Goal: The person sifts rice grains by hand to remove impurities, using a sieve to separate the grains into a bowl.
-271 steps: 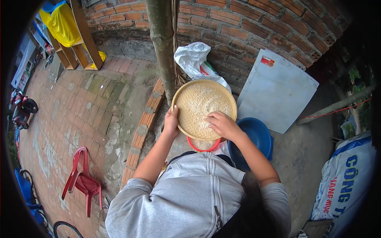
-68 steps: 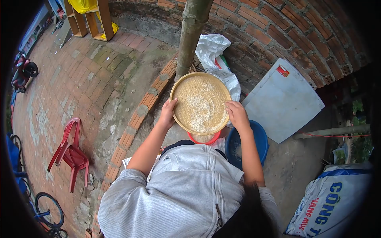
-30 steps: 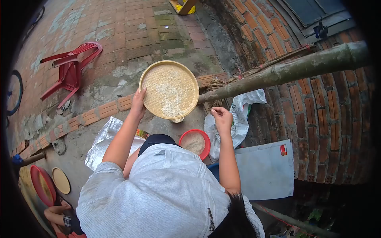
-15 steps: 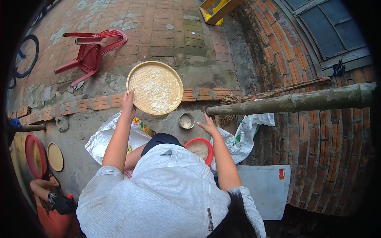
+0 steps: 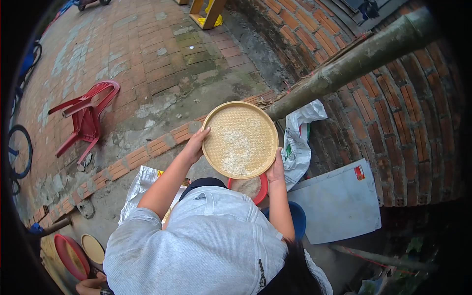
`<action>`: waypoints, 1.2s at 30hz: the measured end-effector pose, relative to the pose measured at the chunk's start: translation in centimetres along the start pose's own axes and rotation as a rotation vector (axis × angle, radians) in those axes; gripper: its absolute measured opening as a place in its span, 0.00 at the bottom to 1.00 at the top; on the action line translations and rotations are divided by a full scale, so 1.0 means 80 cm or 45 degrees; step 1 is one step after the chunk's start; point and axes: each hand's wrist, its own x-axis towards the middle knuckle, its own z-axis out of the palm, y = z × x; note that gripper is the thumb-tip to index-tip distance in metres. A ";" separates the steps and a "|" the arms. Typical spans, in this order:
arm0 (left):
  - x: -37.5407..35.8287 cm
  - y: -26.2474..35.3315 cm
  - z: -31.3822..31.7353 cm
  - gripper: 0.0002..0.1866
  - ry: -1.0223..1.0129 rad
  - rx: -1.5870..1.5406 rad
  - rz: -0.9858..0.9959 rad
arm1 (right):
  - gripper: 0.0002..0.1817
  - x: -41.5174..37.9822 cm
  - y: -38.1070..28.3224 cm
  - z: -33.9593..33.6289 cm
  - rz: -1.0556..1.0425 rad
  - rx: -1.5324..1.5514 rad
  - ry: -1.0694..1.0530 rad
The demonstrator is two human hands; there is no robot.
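Note:
A round woven tray [image 5: 255,125] with a yellow rim is held up in front of me, bearing a patch of white grains [image 5: 237,152]. My left hand [image 5: 197,142] grips its left rim, thumb over the edge. At its lower right rim is my right hand [image 5: 277,168], closed on the edge with the thumb up. Partly under the tray, between my arms, sits a red basin [image 5: 263,189] with pale grain inside. The small metal bowl is hidden.
A red chair [image 5: 86,120] lies tipped over on the bricks at left. A bamboo pole [image 5: 344,69] slants at upper right above a white sack [image 5: 295,142]. A blue basin [image 5: 298,220] and a pale board [image 5: 339,201] are at right. Another person's leg [image 5: 91,284] shows lower left.
My right hand, earlier open beside the metal bowl, has taken hold of the tray. The tray and my left hand have moved right and down in view. The whole view has turned.

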 end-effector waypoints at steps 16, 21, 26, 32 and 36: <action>0.082 -0.126 0.248 0.28 -0.843 2.212 1.237 | 0.28 -0.161 -0.015 -0.096 -0.506 0.504 0.622; 0.028 -0.201 0.290 0.25 -1.326 2.095 1.092 | 0.29 -0.189 -0.023 -0.101 -0.653 0.548 0.674; -0.027 -0.212 0.287 0.16 -1.849 1.754 1.040 | 0.28 -0.206 -0.006 -0.137 -0.679 0.633 0.731; -0.005 -0.196 0.269 0.08 -1.977 1.773 0.962 | 0.29 -0.205 -0.001 -0.139 -0.645 0.655 0.770; 0.001 -0.183 0.285 0.05 -1.740 1.725 0.814 | 0.30 -0.203 -0.012 -0.122 -0.661 0.570 0.800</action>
